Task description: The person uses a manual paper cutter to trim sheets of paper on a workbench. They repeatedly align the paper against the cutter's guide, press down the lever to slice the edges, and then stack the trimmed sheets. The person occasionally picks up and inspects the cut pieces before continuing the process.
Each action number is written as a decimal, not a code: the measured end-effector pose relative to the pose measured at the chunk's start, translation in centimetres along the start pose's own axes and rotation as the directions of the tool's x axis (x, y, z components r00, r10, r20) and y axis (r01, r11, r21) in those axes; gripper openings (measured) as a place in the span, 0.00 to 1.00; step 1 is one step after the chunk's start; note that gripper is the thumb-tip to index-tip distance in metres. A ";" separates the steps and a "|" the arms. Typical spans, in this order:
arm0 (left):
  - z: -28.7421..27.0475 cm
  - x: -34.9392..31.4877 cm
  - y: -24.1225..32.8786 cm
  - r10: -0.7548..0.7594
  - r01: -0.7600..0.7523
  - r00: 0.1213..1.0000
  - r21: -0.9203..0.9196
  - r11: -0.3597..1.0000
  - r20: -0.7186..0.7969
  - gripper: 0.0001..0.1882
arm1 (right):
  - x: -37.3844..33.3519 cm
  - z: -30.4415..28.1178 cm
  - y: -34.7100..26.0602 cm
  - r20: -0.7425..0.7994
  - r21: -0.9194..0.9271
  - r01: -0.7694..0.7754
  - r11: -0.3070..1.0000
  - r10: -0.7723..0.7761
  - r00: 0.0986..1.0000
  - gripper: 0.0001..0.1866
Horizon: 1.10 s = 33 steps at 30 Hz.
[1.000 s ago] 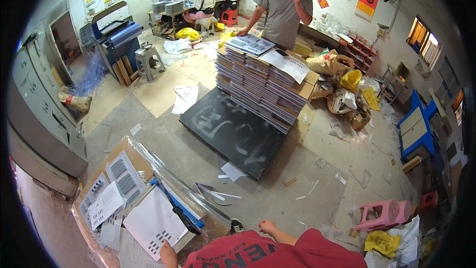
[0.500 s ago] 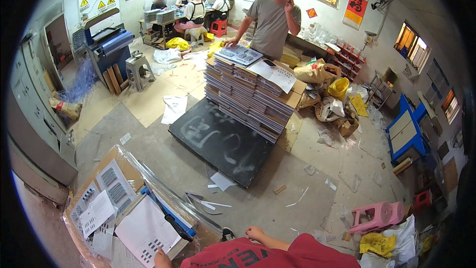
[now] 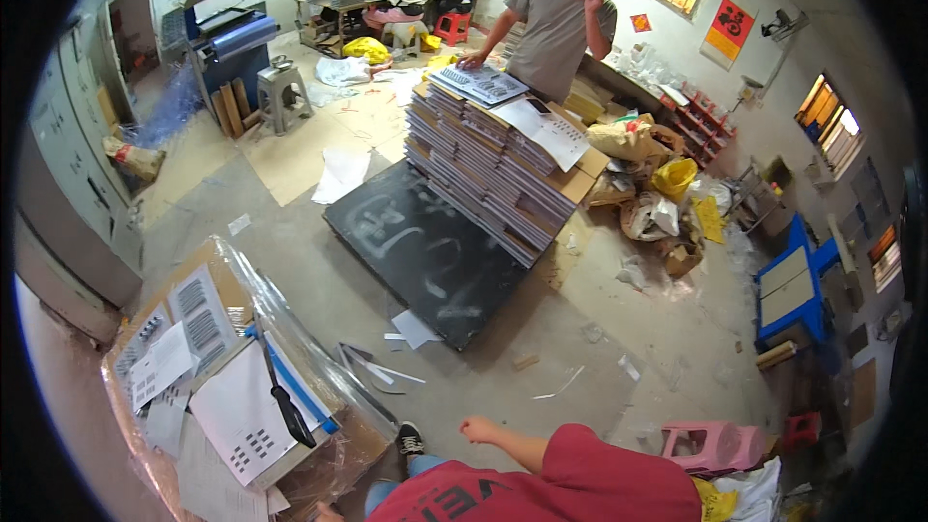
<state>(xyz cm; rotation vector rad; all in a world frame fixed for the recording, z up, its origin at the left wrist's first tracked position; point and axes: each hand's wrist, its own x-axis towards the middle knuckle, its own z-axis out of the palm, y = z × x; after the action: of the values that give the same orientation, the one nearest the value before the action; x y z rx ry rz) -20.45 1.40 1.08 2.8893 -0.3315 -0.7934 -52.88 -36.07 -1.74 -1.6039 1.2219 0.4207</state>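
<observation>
My right hand [image 3: 476, 429] hangs over the floor in front of my red shirt, its fingers loosely curled with nothing seen in them. Only a small part of my left hand [image 3: 330, 512] shows at the lower edge, its fingers mostly cut off, close to a plastic-wrapped stack [image 3: 232, 261]. On that stack lies what looks like a paper trimmer with a blue edge [image 3: 314, 396] and a long black handle [image 3: 290, 416]. A white sheet [image 3: 246, 416] printed with dark squares rests on it. Beside it are several printed sheets [image 3: 162, 365].
A tall pile of flat boards [image 3: 483, 174] stands on a black platform [image 3: 425, 261]. Behind it a person in grey [image 3: 556, 29] touches its top with one hand. Paper strips [image 3: 372, 367] litter the floor. Pink stools [image 3: 710, 447] and sacks [image 3: 662, 198] are at the right.
My view has shifted, and the wrapped stack now sits further left and lower. My left hand has left the white sheet's edge and dropped toward the lower rim. My right hand has moved slightly left.
</observation>
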 end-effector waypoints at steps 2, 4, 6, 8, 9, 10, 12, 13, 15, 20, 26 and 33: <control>2.2 -2.7 -1.4 -0.054 0.054 0.999 0.046 0.998 0.007 0.24 | 0.0 -1.2 1.4 -0.075 0.239 -0.035 0.970 0.054 0.996 0.15; 3.7 -4.7 -2.0 -0.079 0.077 0.997 0.088 0.993 0.026 0.25 | -0.9 -1.8 4.2 -0.115 0.435 -0.077 0.897 0.140 0.983 0.14; 4.6 -5.2 -2.0 -0.028 0.024 0.999 0.103 0.994 0.040 0.22 | -2.0 -2.2 7.6 -0.095 0.338 -0.111 0.935 0.151 0.984 0.13; 5.1 -4.9 -1.0 0.072 -0.076 0.996 0.102 0.992 0.049 0.19 | -2.7 -2.7 10.4 -0.038 0.067 -0.131 0.989 0.134 0.990 0.12; 5.1 -4.5 -0.4 0.121 -0.126 0.991 0.102 0.987 0.052 0.19 | -2.9 -2.6 11.1 -0.015 -0.009 -0.134 0.991 0.134 0.991 0.13; 5.8 -4.7 0.3 0.140 -0.137 0.984 0.030 0.990 -0.111 0.18 | -3.9 -2.9 12.3 0.012 -0.102 -0.142 0.985 0.144 0.990 0.13; 8.7 -6.2 2.6 0.126 -0.183 0.912 -0.113 0.977 -0.389 0.42 | -6.4 -4.0 15.5 0.045 -0.244 -0.143 0.959 0.158 0.986 0.14; 6.8 -10.8 8.7 0.014 -0.070 0.986 -0.339 0.938 -0.165 0.43 | -9.0 -4.5 19.9 0.042 -0.271 -0.194 0.943 0.213 0.976 0.15; 5.6 -15.5 11.1 -0.029 0.049 0.996 -0.258 0.965 0.081 0.34 | -10.7 -6.1 21.7 0.057 -0.273 -0.167 0.947 0.189 0.980 0.16; 15.9 -19.8 8.6 -0.025 0.020 0.993 -0.043 0.999 -0.117 0.40 | -10.6 -10.1 23.6 -0.069 -0.279 -0.060 0.958 0.042 0.997 0.17; 17.6 -21.2 13.3 -0.093 0.094 0.996 0.067 0.993 -0.008 0.35 | -11.2 -18.8 31.4 -0.138 -0.343 -0.224 0.912 0.187 0.973 0.18; 17.3 -16.7 37.4 0.147 -0.157 0.986 0.155 0.975 0.076 0.34 | -13.3 -34.6 43.6 -0.161 0.473 -0.388 0.791 0.511 0.845 0.14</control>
<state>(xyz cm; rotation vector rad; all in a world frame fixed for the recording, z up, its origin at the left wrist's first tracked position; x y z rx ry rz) -50.04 -31.79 1.14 2.9430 -0.6435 -0.8709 -106.04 -57.33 0.28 -0.9998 1.7968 0.1993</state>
